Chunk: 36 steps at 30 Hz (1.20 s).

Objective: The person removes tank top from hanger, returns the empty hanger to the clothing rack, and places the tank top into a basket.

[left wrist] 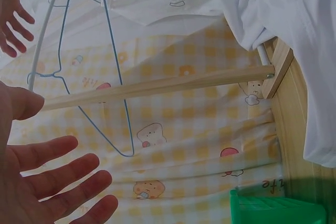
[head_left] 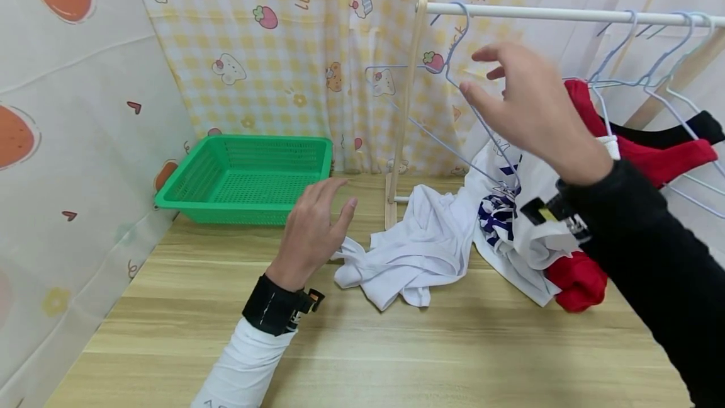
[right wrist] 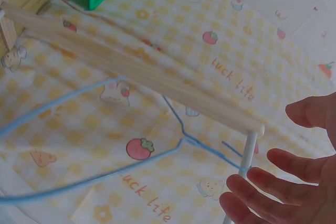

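In the head view, the straight white rail point(head_left: 538, 12) is cut off at two o'clock and the long black fabric sleeve point(head_left: 640, 263) at four, the sleeve hiding part of the red cloth garment point(head_left: 648, 157) at three (whether it joins the red bundle point(head_left: 580, 285) below, one cannot tell). The left hand point(head_left: 308, 228), at eight, covers a corner of the green plastic basket point(head_left: 243, 213), which the left wrist view crops at five. The right wrist view blurs the pale wooden post point(right wrist: 131, 66), ten to four.

Hand room between green basket point(head_left: 243, 214) and wooden post point(head_left: 406, 112); blue hanger point(head_left: 478, 117) obstructs below rail point(head_left: 544, 14), white garment point(head_left: 419, 244) at post foot.
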{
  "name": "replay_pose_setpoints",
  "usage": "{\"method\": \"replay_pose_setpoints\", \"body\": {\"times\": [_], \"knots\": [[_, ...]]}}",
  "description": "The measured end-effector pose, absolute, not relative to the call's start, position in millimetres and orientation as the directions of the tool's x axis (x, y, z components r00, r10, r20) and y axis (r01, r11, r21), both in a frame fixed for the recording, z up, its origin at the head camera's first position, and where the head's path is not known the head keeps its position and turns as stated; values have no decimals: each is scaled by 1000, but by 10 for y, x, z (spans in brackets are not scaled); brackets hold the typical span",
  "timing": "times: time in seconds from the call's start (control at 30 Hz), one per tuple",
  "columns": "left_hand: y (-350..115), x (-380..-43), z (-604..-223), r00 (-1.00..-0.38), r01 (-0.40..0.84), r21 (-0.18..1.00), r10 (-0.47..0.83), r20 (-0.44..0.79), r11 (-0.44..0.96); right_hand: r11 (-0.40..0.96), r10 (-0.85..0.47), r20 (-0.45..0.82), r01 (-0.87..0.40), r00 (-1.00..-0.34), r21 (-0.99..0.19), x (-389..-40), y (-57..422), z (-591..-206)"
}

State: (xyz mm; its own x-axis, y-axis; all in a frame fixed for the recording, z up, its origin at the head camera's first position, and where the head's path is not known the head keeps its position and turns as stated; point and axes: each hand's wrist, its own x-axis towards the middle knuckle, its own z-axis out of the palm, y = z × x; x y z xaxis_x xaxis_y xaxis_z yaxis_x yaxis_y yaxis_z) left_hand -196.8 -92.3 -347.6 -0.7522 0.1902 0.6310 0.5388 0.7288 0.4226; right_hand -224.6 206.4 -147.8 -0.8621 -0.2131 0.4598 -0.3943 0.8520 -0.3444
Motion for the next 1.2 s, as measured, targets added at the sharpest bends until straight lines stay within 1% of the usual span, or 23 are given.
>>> {"method": "replay_pose_setpoints", "body": {"times": [0.13, 0.33, 0.6, 0.7, 0.9, 1.07, 1.2], "knots": [[-931, -1986, -3487, -763, 526, 422, 190, 618, 739, 832, -228, 549, -454, -804, -319, -2032, 2055, -1727], [-940, -2002, -3500, -783, 507, 426, 194, 591, 749, 778, -211, 642, -525, -737, -346, -1838, 2048, -2093], [-936, -2015, -3506, -812, 489, 434, 213, 543, 757, 738, -207, 695, -576, -689, -352, -1747, 2033, -2571], [-935, -2026, -3513, -816, 486, 430, 219, 535, 761, 722, -207, 692, -586, -691, -369, -1743, 2040, -2751], [-945, -2055, -3537, -822, 487, 418, 242, 515, 767, 740, -206, 640, -546, -740, -393, -1768, 2115, -3054], [-937, -2091, -3553, -836, 481, 412, 263, 482, 773, 764, -199, 592, -502, -781, -406, -1803, 2210, -3226], [-886, -2151, -3557, -834, 503, 399, 309, 457, 767, 771, -180, 561, -470, -808, -430, -1817, 2277, -3304]]}}
